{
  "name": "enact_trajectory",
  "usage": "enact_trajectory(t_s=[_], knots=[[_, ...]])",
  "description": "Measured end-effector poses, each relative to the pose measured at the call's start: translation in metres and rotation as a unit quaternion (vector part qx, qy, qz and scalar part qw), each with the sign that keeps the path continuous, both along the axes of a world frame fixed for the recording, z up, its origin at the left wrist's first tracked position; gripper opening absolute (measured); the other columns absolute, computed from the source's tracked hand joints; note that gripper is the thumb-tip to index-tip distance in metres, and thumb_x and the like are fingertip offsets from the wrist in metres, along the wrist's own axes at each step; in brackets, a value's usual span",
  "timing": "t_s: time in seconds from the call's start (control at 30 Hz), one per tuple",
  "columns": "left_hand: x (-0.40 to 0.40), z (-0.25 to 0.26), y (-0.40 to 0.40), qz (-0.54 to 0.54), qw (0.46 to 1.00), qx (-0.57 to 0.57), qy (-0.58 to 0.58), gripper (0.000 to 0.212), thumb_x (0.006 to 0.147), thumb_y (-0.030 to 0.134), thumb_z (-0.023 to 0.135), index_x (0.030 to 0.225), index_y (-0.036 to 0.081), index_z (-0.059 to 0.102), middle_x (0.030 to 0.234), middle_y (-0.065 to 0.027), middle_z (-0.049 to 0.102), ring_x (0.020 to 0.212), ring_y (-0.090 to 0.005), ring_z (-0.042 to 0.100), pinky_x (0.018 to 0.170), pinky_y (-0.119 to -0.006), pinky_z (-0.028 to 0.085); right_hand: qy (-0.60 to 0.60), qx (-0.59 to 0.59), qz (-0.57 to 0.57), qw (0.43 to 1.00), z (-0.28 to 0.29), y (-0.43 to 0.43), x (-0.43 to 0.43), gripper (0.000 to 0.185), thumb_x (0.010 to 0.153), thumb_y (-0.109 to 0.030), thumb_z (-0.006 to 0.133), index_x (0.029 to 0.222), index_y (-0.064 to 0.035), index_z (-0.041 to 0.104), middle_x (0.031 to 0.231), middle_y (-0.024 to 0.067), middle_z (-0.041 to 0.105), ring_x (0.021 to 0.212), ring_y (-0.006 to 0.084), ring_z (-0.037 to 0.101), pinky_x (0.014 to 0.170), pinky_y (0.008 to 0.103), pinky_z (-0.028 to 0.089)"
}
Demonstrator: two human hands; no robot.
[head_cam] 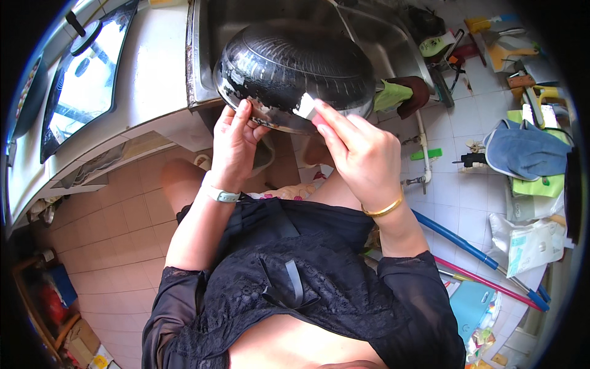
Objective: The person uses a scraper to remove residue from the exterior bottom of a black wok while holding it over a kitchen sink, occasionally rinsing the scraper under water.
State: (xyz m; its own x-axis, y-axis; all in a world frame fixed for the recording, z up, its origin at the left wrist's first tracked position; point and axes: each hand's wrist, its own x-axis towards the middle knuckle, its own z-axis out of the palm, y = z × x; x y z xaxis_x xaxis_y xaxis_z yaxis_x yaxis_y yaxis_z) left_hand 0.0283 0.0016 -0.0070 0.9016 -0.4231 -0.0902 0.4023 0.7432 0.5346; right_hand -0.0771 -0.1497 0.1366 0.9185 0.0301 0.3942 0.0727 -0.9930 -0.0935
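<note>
A dark metal pan [295, 60] is held bottom up and tilted over the front edge of the stainless steel sink [199, 60]. Its outside is blackened, with bare silvery patches along the lower side. My left hand [236, 140] grips the near rim, thumb on the outer wall and fingers beneath. Between the thumb and fingers of my right hand [362, 147] is a small flat white piece [305, 107], whose edge rests against the pan's side near the flaked coating. Whether that piece is a scraper or a pad cannot be made out. The pan's far rim is hidden.
A glass-topped stove [87, 87] stands on the white counter [154, 50] to the left. A green cloth [392, 96] hangs at the sink's right corner. Blue gloves or mitts [525, 150] hang on the tiled right wall, near water pipes [423, 143] and a blue pole [456, 235].
</note>
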Motion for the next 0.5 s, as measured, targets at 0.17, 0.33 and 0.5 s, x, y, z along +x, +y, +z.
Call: enact_trajectory(t_s=[0.17, 0.33, 0.5], knots=[[0.002, 0.000, 0.007, 0.017, 1.000, 0.002, 0.015, 0.014, 0.101, 0.018, 0.059, 0.109, 0.008, 0.061, 0.097, -0.0025, 0.068, 0.082, -0.0126, 0.068, 0.070, -0.027, 0.059, -0.063, 0.026, 0.031, 0.997, -0.012, 0.009, 0.030, 0.027, 0.091, -0.026, 0.067, 0.116, -0.0174, 0.072, 0.066, 0.0062, 0.058, 0.052, 0.0257, 0.060, 0.047, 0.0356, 0.047], [0.000, 0.001, 0.000, 0.013, 1.000, 0.007, 0.017, 0.014, 0.100, 0.019, 0.059, 0.109, 0.008, 0.061, 0.098, -0.0027, 0.068, 0.082, -0.0124, 0.068, 0.072, -0.027, 0.059, -0.002, -0.011, 0.027, 1.000, -0.003, -0.005, 0.006, 0.028, 0.090, -0.027, 0.069, 0.116, -0.0190, 0.072, 0.065, 0.0054, 0.058, 0.051, 0.0244, 0.060, 0.046, 0.0354, 0.047], [0.003, -0.007, 0.009, -0.016, 1.000, -0.001, -0.002, 0.013, 0.101, 0.019, 0.058, 0.111, 0.011, 0.061, 0.103, -0.0007, 0.069, 0.089, -0.0111, 0.068, 0.075, -0.028, 0.059, -0.037, -0.011, 0.050, 0.998, -0.004, 0.008, 0.032, 0.026, 0.091, -0.027, 0.067, 0.115, -0.0195, 0.073, 0.065, 0.0051, 0.058, 0.051, 0.0249, 0.060, 0.046, 0.0353, 0.047]])
